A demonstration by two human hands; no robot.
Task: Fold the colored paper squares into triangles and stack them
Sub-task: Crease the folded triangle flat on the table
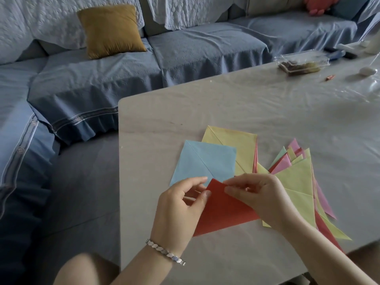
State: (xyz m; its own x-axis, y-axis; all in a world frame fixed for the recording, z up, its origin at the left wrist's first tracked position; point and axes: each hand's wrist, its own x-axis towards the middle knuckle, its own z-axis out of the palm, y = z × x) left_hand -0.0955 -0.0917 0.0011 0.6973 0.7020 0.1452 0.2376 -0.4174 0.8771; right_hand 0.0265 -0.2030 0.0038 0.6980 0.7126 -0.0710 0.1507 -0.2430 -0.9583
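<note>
A red paper, folded into a triangle shape, is held just above the table. My left hand pinches its upper left edge. My right hand pinches its top corner between thumb and fingers. Behind it lie a light blue square and a yellow square, both creased along a diagonal. To the right, a fanned pile of folded triangles in yellow-green, pink, red and mint lies partly under my right wrist.
The table has a shiny plastic cover and its left edge is near the papers. A clear plastic box, a small white object and a copper-coloured item sit far right. A blue sofa with a mustard cushion stands behind.
</note>
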